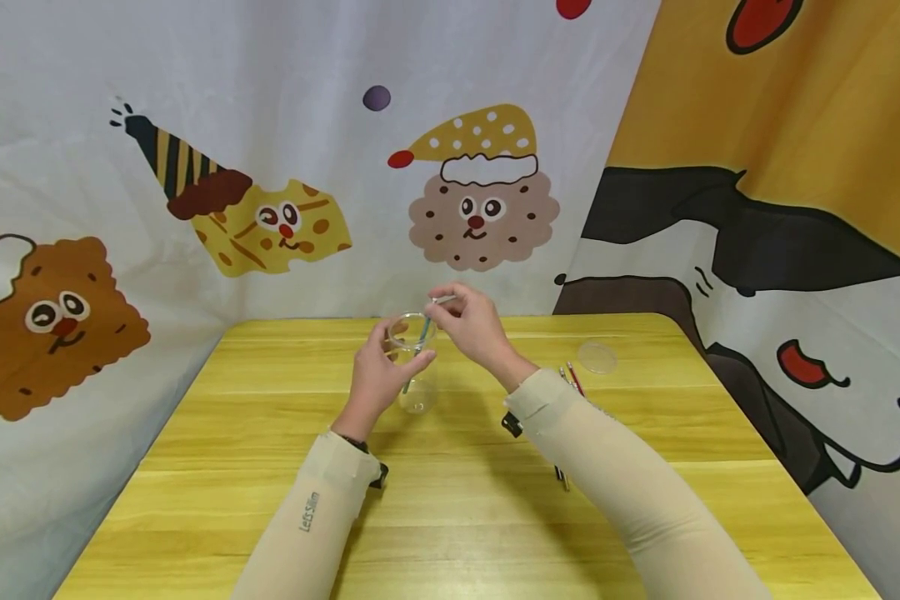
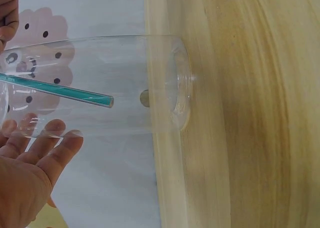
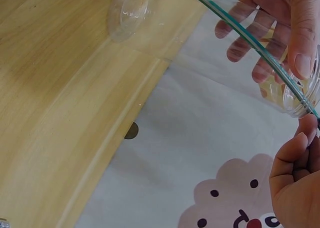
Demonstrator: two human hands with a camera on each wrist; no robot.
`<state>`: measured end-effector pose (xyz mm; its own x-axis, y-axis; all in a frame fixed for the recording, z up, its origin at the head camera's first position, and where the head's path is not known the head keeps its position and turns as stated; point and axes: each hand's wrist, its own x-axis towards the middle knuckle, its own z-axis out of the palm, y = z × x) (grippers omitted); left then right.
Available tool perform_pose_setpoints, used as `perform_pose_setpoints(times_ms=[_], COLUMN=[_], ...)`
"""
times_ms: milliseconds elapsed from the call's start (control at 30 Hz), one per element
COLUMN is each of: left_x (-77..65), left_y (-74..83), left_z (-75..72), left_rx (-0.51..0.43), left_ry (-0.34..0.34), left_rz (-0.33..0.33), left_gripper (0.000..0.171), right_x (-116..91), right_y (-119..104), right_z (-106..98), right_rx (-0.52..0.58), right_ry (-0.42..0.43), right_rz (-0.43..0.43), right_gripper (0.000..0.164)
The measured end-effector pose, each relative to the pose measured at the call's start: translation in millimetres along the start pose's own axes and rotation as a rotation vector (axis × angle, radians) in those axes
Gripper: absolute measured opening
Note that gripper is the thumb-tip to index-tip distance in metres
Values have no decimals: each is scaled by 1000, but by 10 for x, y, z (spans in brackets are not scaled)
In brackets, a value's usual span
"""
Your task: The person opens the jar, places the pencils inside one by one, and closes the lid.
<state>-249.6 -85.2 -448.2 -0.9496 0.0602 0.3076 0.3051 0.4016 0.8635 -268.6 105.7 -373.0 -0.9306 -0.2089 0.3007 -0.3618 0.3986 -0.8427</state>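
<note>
A tall clear plastic jar is upright near the table's far side, its mouth uppermost. My left hand grips it from the left near the rim, thumb in front and fingers round the side. Above the mouth, my right hand pinches the upper end of a teal pencil. The pencil slants down through the opening, and its flat lower end hangs inside, above the jar's bottom. Part of the pencil's top is hidden by the fingertips of my right hand.
On the wooden table, a clear round lid lies at the back right. Several pencils lie on the right, mostly hidden under my right forearm. A curtain with cartoon prints hangs right behind the table's far edge.
</note>
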Motion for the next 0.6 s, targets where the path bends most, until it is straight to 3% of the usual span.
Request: perform_pose_setpoints(times_ms=[600], left_x=[-14], left_y=[9], left_z=[-10], left_rx=[-13], left_ry=[0], left_rz=[1], left_gripper=[77], right_x=[-16], right_y=[-12], right_z=[60], right_rx=[-48], right_ry=[-52], right_rz=[-24], right_gripper=[24])
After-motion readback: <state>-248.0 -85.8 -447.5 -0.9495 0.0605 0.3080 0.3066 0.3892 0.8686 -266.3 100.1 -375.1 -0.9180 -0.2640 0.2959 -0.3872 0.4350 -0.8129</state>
